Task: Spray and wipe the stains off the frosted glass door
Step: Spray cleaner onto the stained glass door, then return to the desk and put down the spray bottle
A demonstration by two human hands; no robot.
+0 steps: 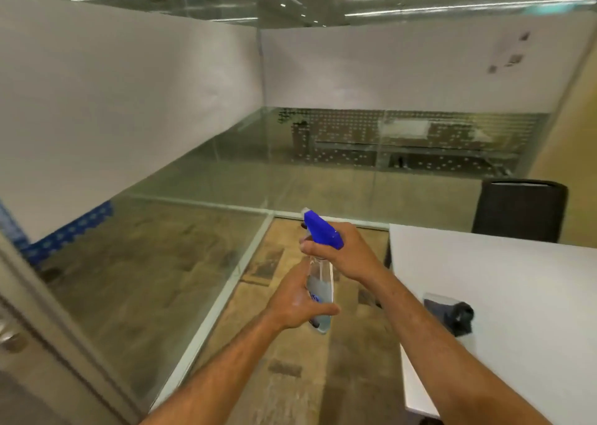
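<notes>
Both hands are grasping the spray bottle: left hand gripping its base, right hand at the trigger. Wiping not yet begun; dark cloth lying at four o'clock on the worktop.

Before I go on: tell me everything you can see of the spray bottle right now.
The spray bottle is clear plastic with a blue trigger head, partly filled with clear liquid, a blurred label low on its body. It is held upright in mid-air, nozzle aimed away towards the glass. The right hand grips the neck and head; the left hand grips the lower body.
</notes>
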